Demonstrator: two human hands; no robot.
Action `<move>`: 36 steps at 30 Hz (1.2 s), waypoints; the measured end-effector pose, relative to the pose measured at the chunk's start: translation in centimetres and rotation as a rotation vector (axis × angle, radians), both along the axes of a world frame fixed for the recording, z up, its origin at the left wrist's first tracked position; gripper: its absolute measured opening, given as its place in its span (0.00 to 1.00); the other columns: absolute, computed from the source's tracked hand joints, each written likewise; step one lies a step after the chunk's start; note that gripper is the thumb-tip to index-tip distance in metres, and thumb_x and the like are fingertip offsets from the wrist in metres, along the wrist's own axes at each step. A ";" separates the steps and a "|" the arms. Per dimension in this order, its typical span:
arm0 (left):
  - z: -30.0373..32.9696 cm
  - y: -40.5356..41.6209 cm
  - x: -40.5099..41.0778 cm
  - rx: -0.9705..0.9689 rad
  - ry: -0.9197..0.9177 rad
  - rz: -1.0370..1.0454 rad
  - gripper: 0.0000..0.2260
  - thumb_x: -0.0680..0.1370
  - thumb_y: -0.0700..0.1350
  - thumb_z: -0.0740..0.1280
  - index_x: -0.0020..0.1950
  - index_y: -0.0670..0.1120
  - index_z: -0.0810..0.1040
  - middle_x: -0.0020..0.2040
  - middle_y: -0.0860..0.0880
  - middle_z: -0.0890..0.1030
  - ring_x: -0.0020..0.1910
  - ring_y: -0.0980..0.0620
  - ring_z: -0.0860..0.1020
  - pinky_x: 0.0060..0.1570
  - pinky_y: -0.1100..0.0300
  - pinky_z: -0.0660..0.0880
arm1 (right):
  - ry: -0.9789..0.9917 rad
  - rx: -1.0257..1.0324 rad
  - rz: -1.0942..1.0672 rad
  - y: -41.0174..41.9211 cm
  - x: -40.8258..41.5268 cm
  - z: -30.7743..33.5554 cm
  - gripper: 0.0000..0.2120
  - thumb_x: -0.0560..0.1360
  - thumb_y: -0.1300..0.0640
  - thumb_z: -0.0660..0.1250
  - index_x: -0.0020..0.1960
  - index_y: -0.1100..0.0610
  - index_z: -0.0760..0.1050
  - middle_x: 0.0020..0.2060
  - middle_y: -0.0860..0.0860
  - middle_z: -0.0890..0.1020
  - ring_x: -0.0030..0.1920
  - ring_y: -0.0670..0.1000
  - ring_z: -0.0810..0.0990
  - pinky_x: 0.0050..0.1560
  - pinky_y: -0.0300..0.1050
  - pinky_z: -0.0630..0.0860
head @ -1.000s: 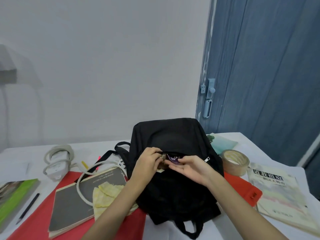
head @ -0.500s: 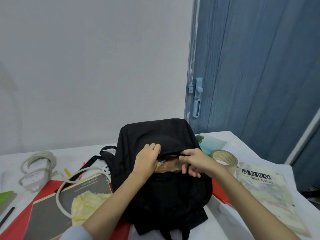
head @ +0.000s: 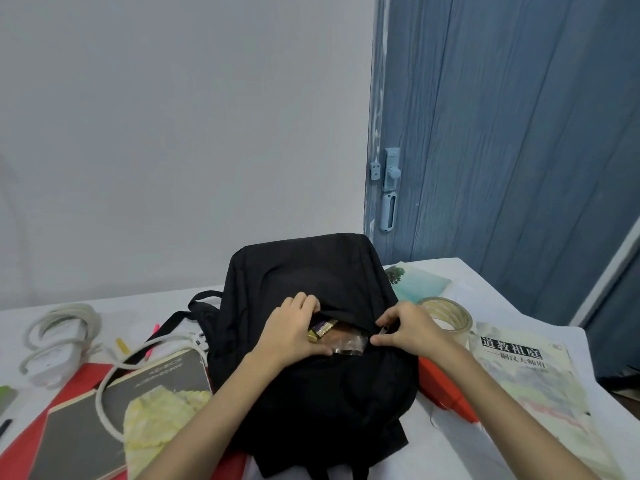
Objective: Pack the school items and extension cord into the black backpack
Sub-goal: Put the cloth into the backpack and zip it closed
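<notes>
My left hand holds the black backpack pocket open; my right hand pinches the zipper. I should pull slowly, keeping wrappers inside.

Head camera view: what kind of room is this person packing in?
Probably a room at home, perhaps a bedroom or study. A blue door with a latch stands beside a plain wall, and a white table carries books, a tape roll, an extension cord and a black backpack.

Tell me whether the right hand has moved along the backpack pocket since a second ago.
Yes. Judged against the black backpack, the right hand slid rightward along the pocket opening, away from the left hand.
</notes>
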State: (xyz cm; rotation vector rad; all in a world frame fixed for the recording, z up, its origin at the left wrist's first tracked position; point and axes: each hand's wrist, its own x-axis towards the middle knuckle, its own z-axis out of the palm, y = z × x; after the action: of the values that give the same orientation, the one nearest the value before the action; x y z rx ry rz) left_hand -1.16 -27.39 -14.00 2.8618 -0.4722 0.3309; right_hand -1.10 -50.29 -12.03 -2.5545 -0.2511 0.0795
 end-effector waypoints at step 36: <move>-1.0 -8.0 -0.7 -0.394 -0.126 -0.371 0.03 0.73 0.40 0.70 0.45 0.43 0.77 0.47 0.52 0.69 0.41 0.57 0.71 0.45 0.74 0.65 | 0.045 0.906 -0.083 -2.8 -2.0 -1.3 0.18 0.66 0.79 0.68 0.45 0.57 0.75 0.44 0.57 0.79 0.37 0.48 0.83 0.44 0.40 0.80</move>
State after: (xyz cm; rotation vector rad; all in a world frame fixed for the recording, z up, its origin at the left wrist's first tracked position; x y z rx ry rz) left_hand -1.82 -35.42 -14.99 2.3251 -0.8405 0.4754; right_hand -3.14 -53.09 -13.29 -1.6562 -0.1192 -0.0113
